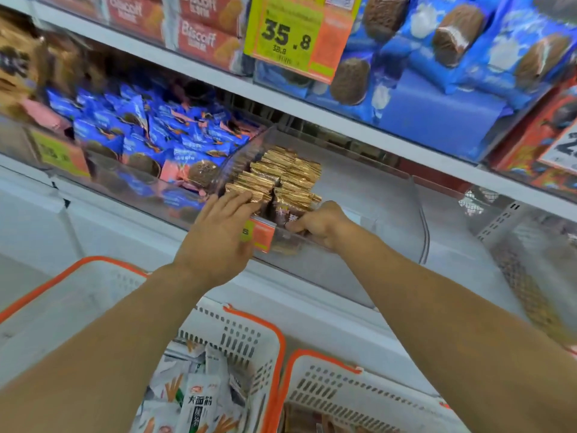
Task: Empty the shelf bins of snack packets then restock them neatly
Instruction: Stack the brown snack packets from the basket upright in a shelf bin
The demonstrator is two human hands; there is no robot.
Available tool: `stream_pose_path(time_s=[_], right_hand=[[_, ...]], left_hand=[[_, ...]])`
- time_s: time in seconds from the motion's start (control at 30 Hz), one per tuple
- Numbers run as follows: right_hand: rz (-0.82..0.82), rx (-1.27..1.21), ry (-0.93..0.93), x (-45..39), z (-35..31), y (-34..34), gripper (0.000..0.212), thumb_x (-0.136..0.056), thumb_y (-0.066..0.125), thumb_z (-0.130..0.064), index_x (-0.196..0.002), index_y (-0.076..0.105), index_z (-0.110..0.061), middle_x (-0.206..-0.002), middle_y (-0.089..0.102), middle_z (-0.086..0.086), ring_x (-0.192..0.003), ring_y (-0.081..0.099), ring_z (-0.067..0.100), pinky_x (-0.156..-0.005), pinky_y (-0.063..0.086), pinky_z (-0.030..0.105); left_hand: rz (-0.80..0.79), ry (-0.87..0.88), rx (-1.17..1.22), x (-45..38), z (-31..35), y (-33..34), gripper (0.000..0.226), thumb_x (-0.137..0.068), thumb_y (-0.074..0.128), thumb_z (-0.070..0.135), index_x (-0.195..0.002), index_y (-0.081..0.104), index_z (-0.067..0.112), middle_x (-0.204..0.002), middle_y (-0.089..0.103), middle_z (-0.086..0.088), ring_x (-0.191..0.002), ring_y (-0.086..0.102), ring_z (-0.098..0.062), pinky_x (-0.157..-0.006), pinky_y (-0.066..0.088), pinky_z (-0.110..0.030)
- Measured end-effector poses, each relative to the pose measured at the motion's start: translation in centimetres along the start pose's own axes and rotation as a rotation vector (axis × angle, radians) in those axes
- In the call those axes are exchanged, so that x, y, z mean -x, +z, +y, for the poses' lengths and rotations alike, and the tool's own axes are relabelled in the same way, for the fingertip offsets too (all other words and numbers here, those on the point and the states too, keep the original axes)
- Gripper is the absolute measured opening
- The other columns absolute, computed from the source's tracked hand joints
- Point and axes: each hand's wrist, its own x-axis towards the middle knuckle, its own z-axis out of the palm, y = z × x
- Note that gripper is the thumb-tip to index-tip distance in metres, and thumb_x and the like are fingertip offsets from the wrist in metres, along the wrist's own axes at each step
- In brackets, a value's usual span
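Clear bin [418,214] set on middle shelf [343,295]. Stacked packets [281,173] packed in bin's left part, against divider [240,157]; right part of bin bare. Loose packets [150,142] heaped in compartment left of divider. Left hand [215,232] laid on front packets; right hand [318,226] placed just right of it, fingers [295,227] at bin's front wall. Price tag [260,234] fixed on bin front, between hands. Upper shelf [312,110] stocked above. Three baskets [259,342] placed below shelf; bags [199,398] held in middle basket.
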Motion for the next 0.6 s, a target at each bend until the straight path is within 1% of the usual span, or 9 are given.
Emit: stream_pose_path(time_s=[0.07,0.1,0.13,0.2,0.3,0.37,0.43,0.53,0.6], right_hand=[[-0.011,0.058,-0.026,1.6,-0.8,0.2,0.034,-0.066,0.087,0.004,-0.093,0.069,-0.003,-0.096,0.074,0.009,-0.079,0.069,0.018,-0.066,0.057,0.026],[-0.017,0.13,-0.054,2.0,-1.1,0.4,0.024,-0.072,0.084,0.0,-0.087,0.067,-0.008,-0.092,0.072,0.006,-0.077,0.067,0.017,-0.064,0.053,0.024],[-0.019,0.182,-0.079,2.3,-1.4,0.7,0.021,-0.076,0.081,-0.005,-0.087,0.065,-0.011,-0.093,0.069,0.007,-0.082,0.065,0.019,-0.068,0.052,0.026],[-0.057,0.298,-0.065,2.7,-2.1,0.9,0.023,-0.081,0.078,-0.013,-0.096,0.06,-0.009,-0.099,0.064,0.01,-0.092,0.065,0.024,-0.08,0.057,0.034],[-0.041,0.39,-0.07,2.5,-2.7,1.0,0.033,-0.079,0.081,-0.018,-0.104,0.063,-0.006,-0.102,0.066,0.009,-0.091,0.065,0.024,-0.074,0.055,0.033],[0.024,0.392,-0.113,2.4,-2.7,1.1,0.041,-0.073,0.087,-0.025,-0.106,0.068,-0.01,-0.106,0.071,0.007,-0.097,0.068,0.023,-0.082,0.056,0.034],[0.067,0.346,-0.134,2.7,-2.7,1.1,0.041,-0.069,0.091,-0.029,-0.102,0.071,-0.015,-0.105,0.073,0.004,-0.098,0.069,0.021,-0.087,0.057,0.033],[-0.027,0.253,-0.095,3.0,-2.6,0.7,0.028,-0.073,0.089,-0.019,-0.09,0.068,-0.016,-0.104,0.073,0.005,-0.098,0.069,0.021,-0.092,0.057,0.037],[-0.123,0.139,-0.027,3.6,-3.0,0.0,0.023,-0.08,0.084,-0.011,-0.089,0.062,-0.011,-0.1,0.069,0.007,-0.097,0.067,0.023,-0.093,0.057,0.039]], left_hand=[[0.012,0.003,0.02,0.0,0.0,0.1,0.061,-0.087,0.071,0.02,-0.144,0.05,0.015,-0.155,0.042,-0.004,-0.148,0.03,-0.024,-0.124,0.012,-0.046],[0.02,-0.002,0.025,0.0,0.1,0.2,0.06,-0.087,0.071,0.021,-0.143,0.051,0.015,-0.154,0.043,-0.004,-0.147,0.03,-0.025,-0.124,0.012,-0.046],[0.026,-0.007,0.027,-0.1,0.2,0.2,0.059,-0.087,0.069,0.023,-0.143,0.052,0.015,-0.154,0.044,-0.005,-0.147,0.031,-0.025,-0.124,0.011,-0.045],[0.032,-0.011,0.03,-0.1,0.2,0.2,0.058,-0.087,0.063,0.029,-0.142,0.052,0.015,-0.153,0.045,-0.005,-0.146,0.032,-0.025,-0.124,0.01,-0.044],[0.013,-0.019,0.031,-0.2,0.3,0.1,0.059,-0.088,0.068,0.025,-0.144,0.05,0.016,-0.154,0.042,-0.003,-0.147,0.03,-0.024,-0.124,0.009,-0.043],[0.01,-0.013,0.029,-0.1,0.3,0.1,0.058,-0.088,0.068,0.025,-0.143,0.05,0.016,-0.155,0.042,-0.003,-0.147,0.03,-0.023,-0.125,0.009,-0.043],[0.011,-0.01,0.025,-0.1,0.3,0.1,0.058,-0.088,0.068,0.025,-0.143,0.05,0.017,-0.155,0.042,-0.003,-0.147,0.03,-0.023,-0.125,0.011,-0.044],[0.001,-0.016,0.016,0.0,0.2,0.1,0.06,-0.088,0.07,0.024,-0.144,0.05,0.017,-0.156,0.041,-0.003,-0.148,0.028,-0.023,-0.125,0.01,-0.044],[0.002,-0.014,-0.002,0.0,0.2,0.1,0.061,-0.088,0.07,0.026,-0.145,0.048,0.017,-0.157,0.039,-0.002,-0.149,0.026,-0.022,-0.125,0.008,-0.042]])
